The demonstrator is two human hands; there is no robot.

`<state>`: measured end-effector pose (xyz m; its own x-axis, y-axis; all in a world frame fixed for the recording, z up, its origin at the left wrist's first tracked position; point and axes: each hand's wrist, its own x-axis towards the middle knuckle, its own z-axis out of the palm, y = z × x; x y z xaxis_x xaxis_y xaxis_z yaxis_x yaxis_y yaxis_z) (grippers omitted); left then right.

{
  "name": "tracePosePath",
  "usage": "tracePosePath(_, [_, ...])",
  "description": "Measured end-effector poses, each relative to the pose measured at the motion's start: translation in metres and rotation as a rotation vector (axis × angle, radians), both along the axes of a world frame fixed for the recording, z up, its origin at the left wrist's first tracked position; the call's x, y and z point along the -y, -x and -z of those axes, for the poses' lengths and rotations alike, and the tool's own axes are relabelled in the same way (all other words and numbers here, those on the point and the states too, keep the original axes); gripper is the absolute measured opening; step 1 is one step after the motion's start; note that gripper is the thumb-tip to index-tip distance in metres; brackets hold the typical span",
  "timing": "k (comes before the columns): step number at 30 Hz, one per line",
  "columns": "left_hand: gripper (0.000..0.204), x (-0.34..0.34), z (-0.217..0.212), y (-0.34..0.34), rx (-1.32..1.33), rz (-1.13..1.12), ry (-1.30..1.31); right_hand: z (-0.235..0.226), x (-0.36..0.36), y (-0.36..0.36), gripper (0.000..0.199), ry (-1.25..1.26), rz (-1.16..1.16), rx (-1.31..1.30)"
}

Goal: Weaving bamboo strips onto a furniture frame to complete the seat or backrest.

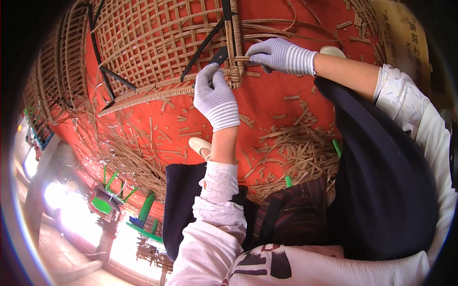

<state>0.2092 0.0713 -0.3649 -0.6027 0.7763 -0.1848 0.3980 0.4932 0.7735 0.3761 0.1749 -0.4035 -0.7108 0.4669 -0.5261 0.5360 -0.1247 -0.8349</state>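
A large woven rattan panel point(152, 43) with a black metal frame lies before me. My left hand point(215, 97), in a pale grey knit glove, is closed over the panel's near rim by the wrapped corner. A flat dark piece point(220, 56) lies at its fingertips; whether the fingers touch it I cannot tell. To the right, my right hand point(281, 55), gloved alike, pinches a rattan strip point(243, 59) that loops around the wrapped side bar point(231, 40). The strip stretches from the bar to the fingers.
Cut rattan bits point(305, 143) are strewn over the red floor covering point(267, 102). Long loose strands point(129, 157) lie at the left. More woven frames point(47, 71) stand at the far left. A yellowish printed cardboard piece point(405, 43) is at the right. Green stool legs point(145, 209) show lower left.
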Motion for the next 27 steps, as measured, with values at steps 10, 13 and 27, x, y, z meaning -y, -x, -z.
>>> tracePosePath(10, [0.018,-0.028,0.002,0.016,-0.099,0.091,-0.028,0.01,0.0,0.004,0.027,-0.035,0.01,-0.041])
tracePosePath(13, [0.027,-0.037,0.002,0.014,-0.205,0.197,0.09,0.003,0.003,0.008,0.027,-0.042,0.039,-0.091])
tracePosePath(27, [0.033,-0.072,-0.004,0.009,-0.657,0.869,0.437,0.009,0.014,0.007,0.029,-0.123,0.033,0.012])
